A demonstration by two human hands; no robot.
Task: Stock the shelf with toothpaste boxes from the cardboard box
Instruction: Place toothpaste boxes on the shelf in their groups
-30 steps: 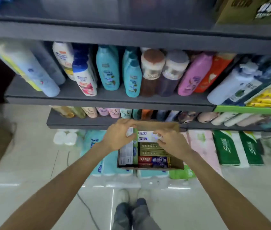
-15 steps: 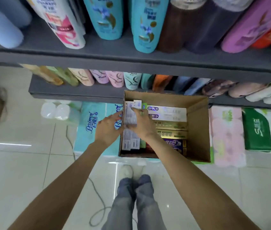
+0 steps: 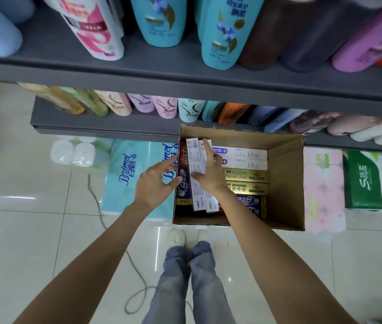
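Note:
An open cardboard box (image 3: 286, 183) sits below the grey shelves, holding several toothpaste boxes: white ones (image 3: 244, 154), gold ones (image 3: 247, 176) and dark blue ones (image 3: 252, 202). My right hand (image 3: 210, 175) grips two white toothpaste boxes (image 3: 196, 164) standing on edge at the box's left side, fingers over their top and thumb under. My left hand (image 3: 155, 183) is just outside the box's left wall, fingers loosely spread, thumb near a red and blue toothpaste box (image 3: 183, 181).
A grey shelf (image 3: 185, 83) above carries shampoo bottles (image 3: 162, 19). A lower shelf (image 3: 105, 127) holds lying bottles. Tissue packs (image 3: 129, 176) and green packs (image 3: 363, 183) flank the box. A cable (image 3: 115, 235) runs over the tiled floor by my feet (image 3: 185, 237).
The view dropped from the shelves to the box. My right hand moved onto the two white boxes at the left side and tilted them up; my left hand drew back slightly outside the wall.

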